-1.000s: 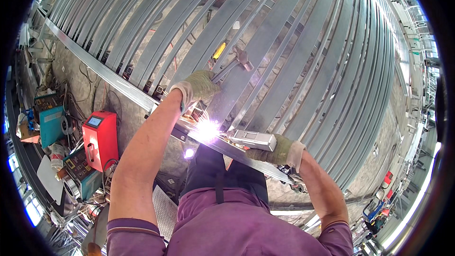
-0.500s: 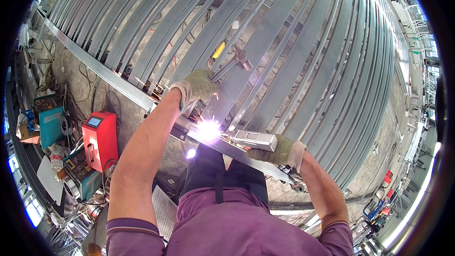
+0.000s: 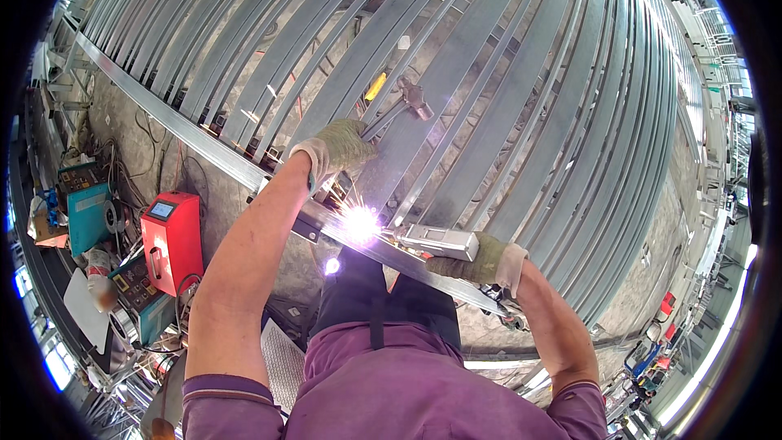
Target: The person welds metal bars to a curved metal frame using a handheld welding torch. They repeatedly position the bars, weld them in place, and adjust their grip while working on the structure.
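A grey-green work glove covers my left hand [image 3: 346, 147], which is closed around the handle end of a hammer [image 3: 417, 99]; its metal head rests over the steel slats. My right hand [image 3: 481, 262], gloved too, grips a silver box-shaped welding torch [image 3: 440, 241] from the right. At the torch's tip a white arc [image 3: 359, 223] glares and throws sparks where the slat ends meet the near frame rail [image 3: 415, 267]. Its glare hides the joint itself. My left hand is just above and left of the arc.
Long grey steel slats [image 3: 481, 155] stretch away in a wide rack. A yellow object [image 3: 375, 86] lies between slats near the hammer. At left stand a red machine with a small screen [image 3: 173, 243] and teal control boxes [image 3: 88, 216], with cables on the floor.
Sparks now fan upward more from the arc, and some streaks have flown farther left over the slats. Both hands, hammer and torch stay nearly in place.
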